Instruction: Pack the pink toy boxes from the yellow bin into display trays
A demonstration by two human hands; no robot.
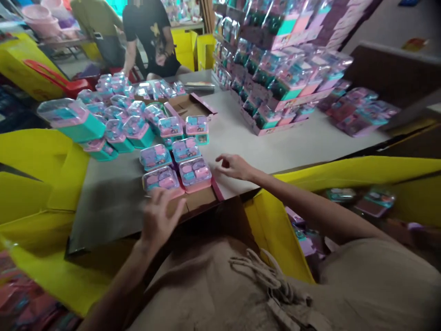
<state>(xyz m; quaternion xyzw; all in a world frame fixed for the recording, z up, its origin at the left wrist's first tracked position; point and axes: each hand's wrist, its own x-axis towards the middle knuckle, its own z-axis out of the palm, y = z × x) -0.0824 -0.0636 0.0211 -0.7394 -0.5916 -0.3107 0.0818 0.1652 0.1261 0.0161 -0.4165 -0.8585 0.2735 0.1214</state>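
Observation:
A shallow cardboard tray lies at the front edge of the table, with several clear-lidded plastic boxes standing in rows in it. My left hand is open, fingers spread, at the near side of the front-left pink box; whether the fingertips touch it I cannot tell. Beside it stands the front-right pink box, and behind these are teal-based boxes. My right hand hovers just right of the tray, fingers loosely bent and apart, with nothing visible in it.
Loose boxes crowd the table's left side, near another cardboard tray. A tall stack of filled trays stands at the back right. Yellow cartons flank me. Two people, one in a black shirt, are across the table.

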